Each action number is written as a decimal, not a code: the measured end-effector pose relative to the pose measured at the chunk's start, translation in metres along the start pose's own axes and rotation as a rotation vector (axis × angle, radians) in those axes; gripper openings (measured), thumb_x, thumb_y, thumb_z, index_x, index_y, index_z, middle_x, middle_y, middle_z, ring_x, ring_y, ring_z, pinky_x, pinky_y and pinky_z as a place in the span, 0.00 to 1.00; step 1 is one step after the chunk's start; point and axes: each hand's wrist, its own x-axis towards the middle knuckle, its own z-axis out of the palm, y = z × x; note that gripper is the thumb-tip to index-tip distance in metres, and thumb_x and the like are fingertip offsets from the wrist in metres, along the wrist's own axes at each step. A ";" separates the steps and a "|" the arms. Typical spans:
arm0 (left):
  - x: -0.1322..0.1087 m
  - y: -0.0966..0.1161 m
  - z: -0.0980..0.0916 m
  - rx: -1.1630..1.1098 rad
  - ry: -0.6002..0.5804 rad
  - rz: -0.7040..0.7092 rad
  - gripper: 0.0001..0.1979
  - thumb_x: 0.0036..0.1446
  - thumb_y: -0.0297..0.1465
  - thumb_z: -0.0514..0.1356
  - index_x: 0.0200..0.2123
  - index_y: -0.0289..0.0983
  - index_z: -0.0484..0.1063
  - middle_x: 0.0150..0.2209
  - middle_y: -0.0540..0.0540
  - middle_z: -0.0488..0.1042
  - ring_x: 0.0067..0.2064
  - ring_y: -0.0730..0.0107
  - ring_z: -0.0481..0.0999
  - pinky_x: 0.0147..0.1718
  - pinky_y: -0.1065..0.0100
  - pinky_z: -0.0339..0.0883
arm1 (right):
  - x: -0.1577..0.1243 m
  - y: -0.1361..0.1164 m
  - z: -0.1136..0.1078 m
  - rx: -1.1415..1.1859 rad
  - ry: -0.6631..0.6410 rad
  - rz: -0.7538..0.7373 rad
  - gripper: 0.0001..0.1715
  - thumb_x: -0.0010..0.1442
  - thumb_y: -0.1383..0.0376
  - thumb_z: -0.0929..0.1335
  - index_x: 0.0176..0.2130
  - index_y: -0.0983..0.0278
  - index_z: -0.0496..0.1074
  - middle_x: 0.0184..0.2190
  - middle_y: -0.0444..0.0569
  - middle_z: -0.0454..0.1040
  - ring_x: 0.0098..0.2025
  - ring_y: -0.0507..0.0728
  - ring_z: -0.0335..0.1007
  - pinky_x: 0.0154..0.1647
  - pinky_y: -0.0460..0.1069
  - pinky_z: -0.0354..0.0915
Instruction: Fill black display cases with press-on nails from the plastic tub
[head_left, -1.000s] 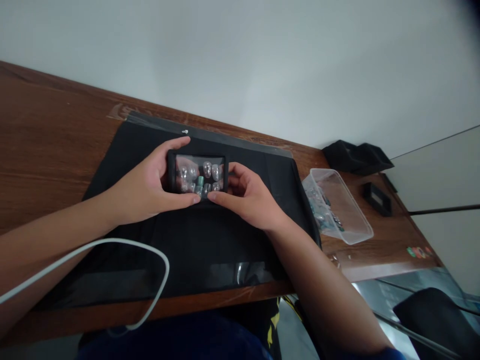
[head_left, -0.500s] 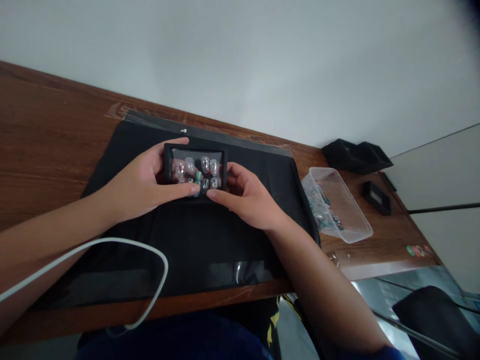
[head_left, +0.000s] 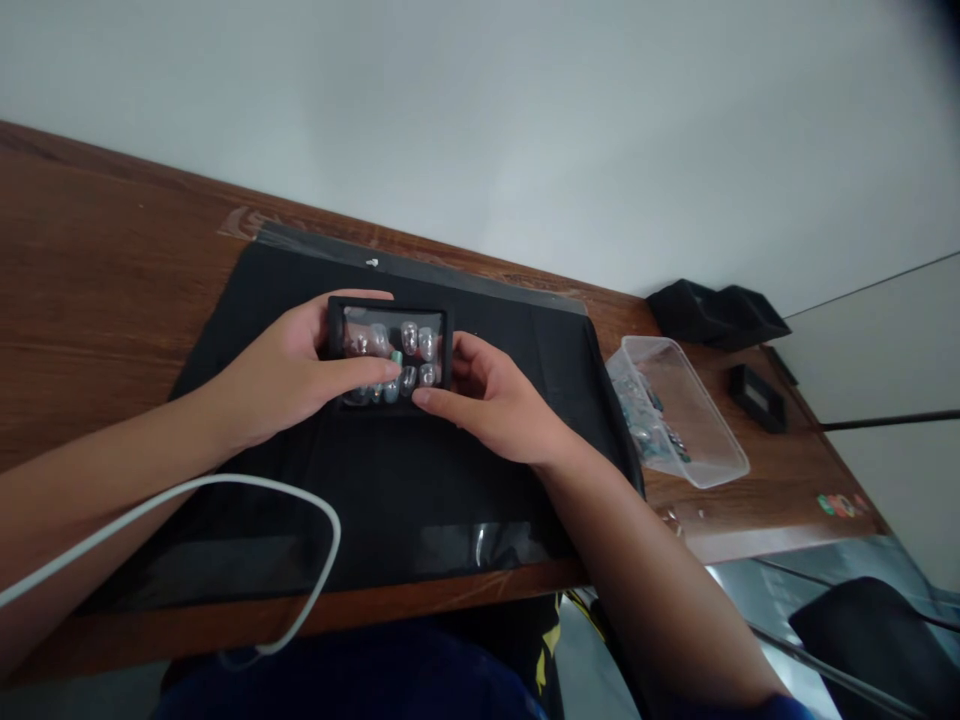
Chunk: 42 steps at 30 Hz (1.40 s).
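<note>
Between my hands is a small black-framed display box (head_left: 391,303) with a clear window, tilted toward me above the black mat (head_left: 420,480). Several shiny press-on nails (head_left: 409,337), silver and bluish with one green piece, show through the window in two rows. My left hand (head_left: 300,355) grips the box's left side, its thumb lying across the window over the lower nails. On the right side my right hand (head_left: 495,395) holds the frame, its thumb at the lower edge and its other fingers curled behind, partly hidden.
A clear plastic bin (head_left: 697,425) with small packed items stands right of the mat. Behind it are black trays (head_left: 712,312) and a small black box (head_left: 756,397). A white cable (head_left: 247,480) loops across my left forearm. The wall borders the wooden table (head_left: 97,270).
The box has tipped slightly, with its top edge a little lower. My left thumb has shifted up over the window, uncovering more of the lower row of nails.
</note>
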 end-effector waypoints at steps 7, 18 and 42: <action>0.002 -0.003 0.000 0.045 -0.015 -0.003 0.43 0.41 0.45 0.79 0.63 0.45 0.80 0.50 0.43 0.89 0.57 0.37 0.88 0.58 0.43 0.83 | 0.000 0.000 0.002 -0.016 -0.024 -0.020 0.32 0.52 0.51 0.88 0.45 0.56 0.74 0.43 0.45 0.82 0.49 0.60 0.82 0.56 0.58 0.82; 0.005 0.001 -0.006 0.061 -0.112 -0.046 0.24 0.42 0.45 0.76 0.44 0.46 0.88 0.41 0.46 0.90 0.57 0.35 0.88 0.66 0.38 0.79 | 0.001 0.001 0.003 -0.069 -0.002 -0.017 0.31 0.58 0.52 0.86 0.51 0.57 0.74 0.48 0.49 0.83 0.47 0.59 0.81 0.41 0.51 0.80; 0.010 -0.016 -0.028 0.033 -0.444 -0.049 0.29 0.50 0.45 0.82 0.56 0.50 0.88 0.47 0.47 0.91 0.53 0.43 0.89 0.61 0.46 0.83 | 0.000 0.008 0.007 -0.071 -0.061 -0.154 0.28 0.62 0.51 0.84 0.49 0.58 0.73 0.47 0.48 0.82 0.51 0.60 0.80 0.66 0.60 0.77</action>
